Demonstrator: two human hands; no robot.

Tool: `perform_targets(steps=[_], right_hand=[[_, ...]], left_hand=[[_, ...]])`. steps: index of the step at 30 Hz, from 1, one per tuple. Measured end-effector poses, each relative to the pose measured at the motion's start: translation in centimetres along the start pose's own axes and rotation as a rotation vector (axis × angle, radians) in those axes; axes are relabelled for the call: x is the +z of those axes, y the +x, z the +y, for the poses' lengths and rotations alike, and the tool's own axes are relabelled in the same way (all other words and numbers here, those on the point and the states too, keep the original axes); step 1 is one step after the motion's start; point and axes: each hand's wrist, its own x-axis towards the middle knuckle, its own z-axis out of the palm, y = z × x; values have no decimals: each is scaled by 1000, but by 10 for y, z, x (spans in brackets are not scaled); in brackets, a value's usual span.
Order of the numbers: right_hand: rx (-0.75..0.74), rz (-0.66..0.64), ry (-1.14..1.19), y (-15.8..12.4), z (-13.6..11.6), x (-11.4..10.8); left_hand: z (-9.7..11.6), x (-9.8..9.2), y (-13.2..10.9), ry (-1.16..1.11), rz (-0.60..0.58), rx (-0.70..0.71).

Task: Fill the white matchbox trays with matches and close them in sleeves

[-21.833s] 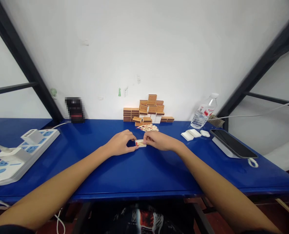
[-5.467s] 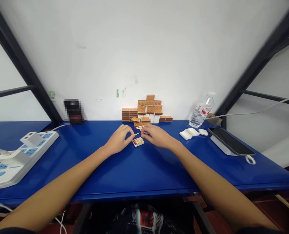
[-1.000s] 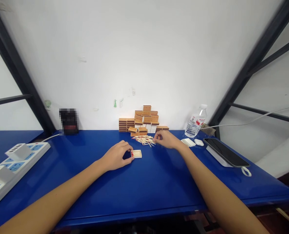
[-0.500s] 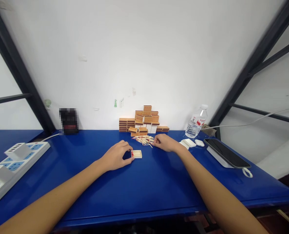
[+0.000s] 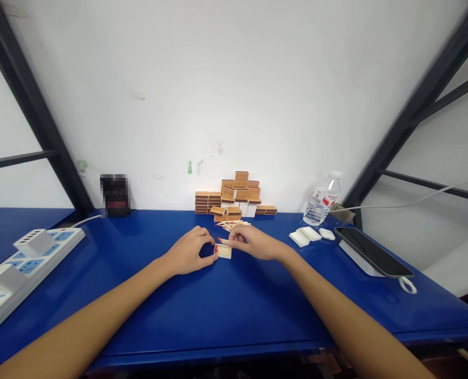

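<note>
A white wall (image 5: 234, 79) stands behind the blue bench (image 5: 178, 321). Red characters mark the stacked matchboxes (image 5: 240, 193), and the bottle (image 5: 316, 215) wears a red-and-white label; both are too small to read. The white matchbox tray (image 5: 225, 257) lies on the bench before the stack, holding red-headed matches (image 5: 222, 249). The left hand (image 5: 193, 251) grips its left end between thumb and fingers. The right hand (image 5: 253, 242), fingertips pinched, holds at least one red-tipped match (image 5: 223, 241) at the tray's far edge, partly hiding the loose match pile (image 5: 230, 225). A phone (image 5: 371, 252) sits well to the right.
</note>
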Motion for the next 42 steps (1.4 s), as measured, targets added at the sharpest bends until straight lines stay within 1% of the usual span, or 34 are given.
perform_targets(steps=[3,6,14,23,33,42], right_hand=[[-16,-40,14,2,-8,13],[10,-33,18,3,-7,17],[28,-30,45,3,-1,15],[-19,12,-48,3,1,12],[-44,60,-145,2,-7,9],[-51,90,-52,3,-5,6]], left_hand=[[-1,1,1,-11,-3,3],[-1,1,1,-19,-9,2],[-3,2,0,-47,-8,5],[-4,2,0,-70,4,22],[-3,2,0,-70,12,32],[-4,2,-1,-60,13,14]])
